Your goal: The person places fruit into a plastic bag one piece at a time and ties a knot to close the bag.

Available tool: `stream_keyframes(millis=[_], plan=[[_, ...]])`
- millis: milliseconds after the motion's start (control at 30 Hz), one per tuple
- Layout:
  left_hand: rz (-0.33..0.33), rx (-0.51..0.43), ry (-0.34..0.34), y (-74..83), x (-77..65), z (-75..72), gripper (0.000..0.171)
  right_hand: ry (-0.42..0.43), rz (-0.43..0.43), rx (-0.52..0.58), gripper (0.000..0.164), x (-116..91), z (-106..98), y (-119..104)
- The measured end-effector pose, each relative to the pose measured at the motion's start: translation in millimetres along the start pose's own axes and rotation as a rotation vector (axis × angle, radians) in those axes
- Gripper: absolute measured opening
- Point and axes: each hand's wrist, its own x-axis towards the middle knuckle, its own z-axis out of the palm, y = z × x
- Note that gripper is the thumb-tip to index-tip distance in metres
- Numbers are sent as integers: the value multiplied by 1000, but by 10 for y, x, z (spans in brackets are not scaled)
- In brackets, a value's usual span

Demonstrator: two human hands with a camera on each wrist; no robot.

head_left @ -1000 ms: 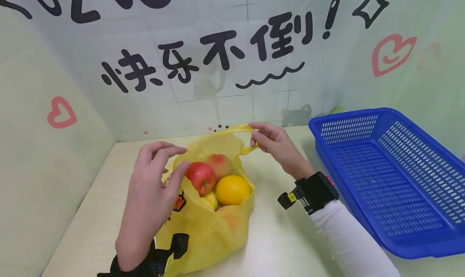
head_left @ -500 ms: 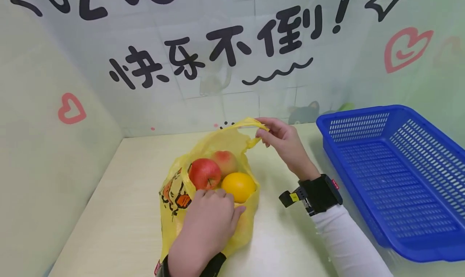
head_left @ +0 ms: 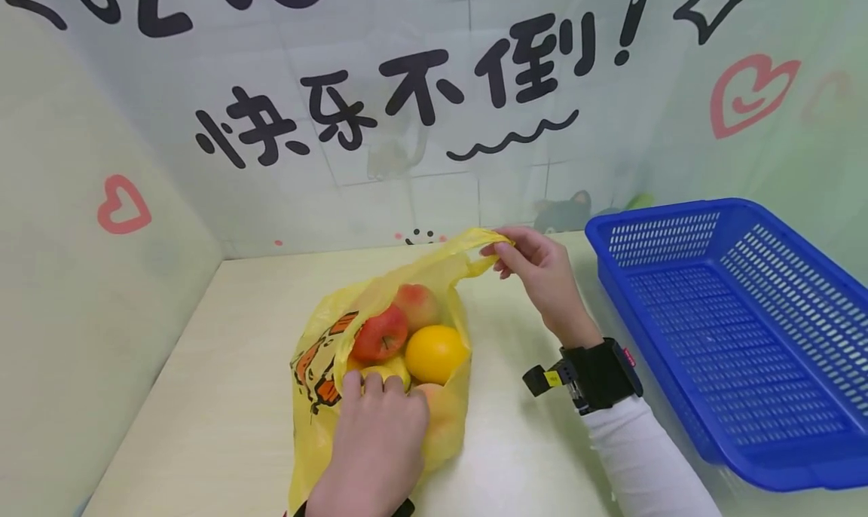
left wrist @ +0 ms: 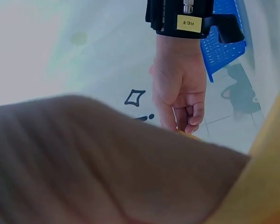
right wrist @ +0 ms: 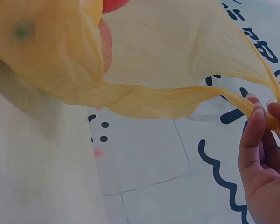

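A yellow plastic bag (head_left: 312, 434) stands on the table with its mouth spread. Inside lie a red apple (head_left: 381, 336), a peach (head_left: 417, 306), a round orange-yellow fruit (head_left: 435, 355) and a pale yellow fruit (head_left: 393, 370), partly covered. Another peach-coloured fruit (head_left: 441, 415) shows through the bag's side. My right hand (head_left: 542, 279) pinches the bag's handle (right wrist: 240, 102) and holds it up to the right. At the front of the mouth, my left hand (head_left: 380, 442) reaches in beside the pale yellow fruit; its fingertips are hidden. The left wrist view shows mostly blurred skin.
A blue perforated plastic basket (head_left: 712, 336) stands at the right, beside my right forearm. Behind the pale table (head_left: 224, 336) rises a wall sheet (head_left: 407, 193) with black writing. Another printed panel (head_left: 88, 313) borders the left side.
My left hand has moved from the bag's left edge down and right to its front opening, dipping its fingers inside. My right hand has drawn the handle slightly further right.
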Motion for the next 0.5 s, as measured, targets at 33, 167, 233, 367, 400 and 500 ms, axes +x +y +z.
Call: stream_keyframes(millis=[33, 167, 233, 367, 400, 500], plan=[[17, 3, -20, -2, -4, -3, 11, 3, 1, 3, 31, -4, 1, 2], [109, -20, -14, -15, -15, -10, 18, 17, -7, 12, 33, -5, 1, 2], [154, -50, 1, -25, -14, -16, 26, 22, -12, 19, 34, -2, 1, -5], [213, -107, 20, -40, 4, -23, 24, 30, -5, 35, 33, -4, 8, 3], [225, -119, 30, -42, 9, -23, 25, 30, 1, 43, 32, -8, 12, 6], [252, -155, 60, -49, 9, -56, 23, 7, 30, 55, 28, -19, 26, 19]])
